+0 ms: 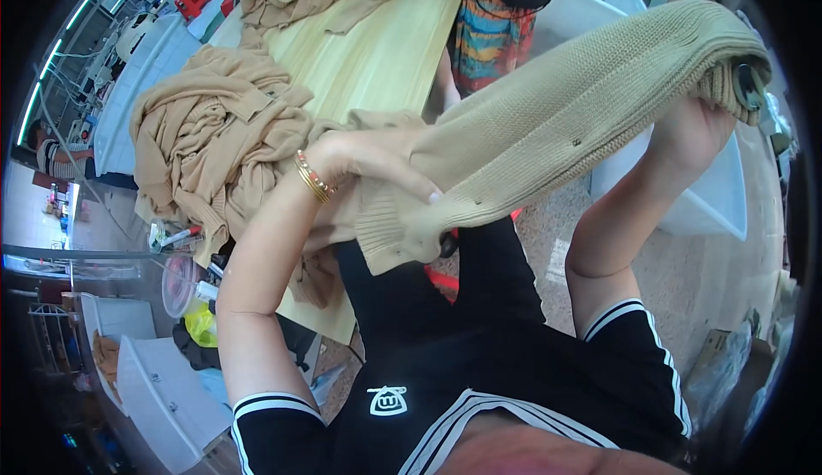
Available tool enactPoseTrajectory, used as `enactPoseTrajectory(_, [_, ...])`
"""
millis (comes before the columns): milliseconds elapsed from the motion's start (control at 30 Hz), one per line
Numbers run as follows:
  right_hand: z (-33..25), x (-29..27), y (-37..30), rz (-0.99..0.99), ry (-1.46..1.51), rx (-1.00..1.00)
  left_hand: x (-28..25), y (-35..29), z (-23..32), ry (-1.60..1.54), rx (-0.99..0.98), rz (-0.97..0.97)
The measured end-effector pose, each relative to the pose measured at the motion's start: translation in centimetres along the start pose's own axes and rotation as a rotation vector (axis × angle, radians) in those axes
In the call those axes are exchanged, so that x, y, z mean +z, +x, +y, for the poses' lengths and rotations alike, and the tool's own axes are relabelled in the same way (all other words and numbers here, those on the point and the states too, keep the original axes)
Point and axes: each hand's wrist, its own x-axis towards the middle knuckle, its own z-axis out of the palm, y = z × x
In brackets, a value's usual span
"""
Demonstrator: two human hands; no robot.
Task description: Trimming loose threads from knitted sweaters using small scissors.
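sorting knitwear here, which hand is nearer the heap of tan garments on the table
Left. The left hand grips the knitted sweater right beside the heap; the right hand holds the sweater's far end, well away.

The right hand (698, 128) is mostly covered by the bunched end of the beige knitted garment (548, 124), so its fingers cannot be seen; the fingertips of the left hand (360, 162) are tucked under the same garment's ribbed hem. Beyond the garment, a second person (497, 12) is cut off by the upper edge, and the small items left of the wooden table (377, 55) are too small to identify
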Motion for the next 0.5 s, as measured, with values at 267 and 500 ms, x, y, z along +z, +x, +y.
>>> enactPoseTrajectory(267, [-3.4, -0.6, -3.3, 0.132, -0.056, -0.085, 1.4, -1.7, -3.4, 0.407, -0.187, 0.279])
enactPoseTrajectory(500, [-8.6, -4.1, -14.8, 0.637, -0.873, -0.521, -3.4, -3.2, 4.8, 0.686, 0.182, 0.672])
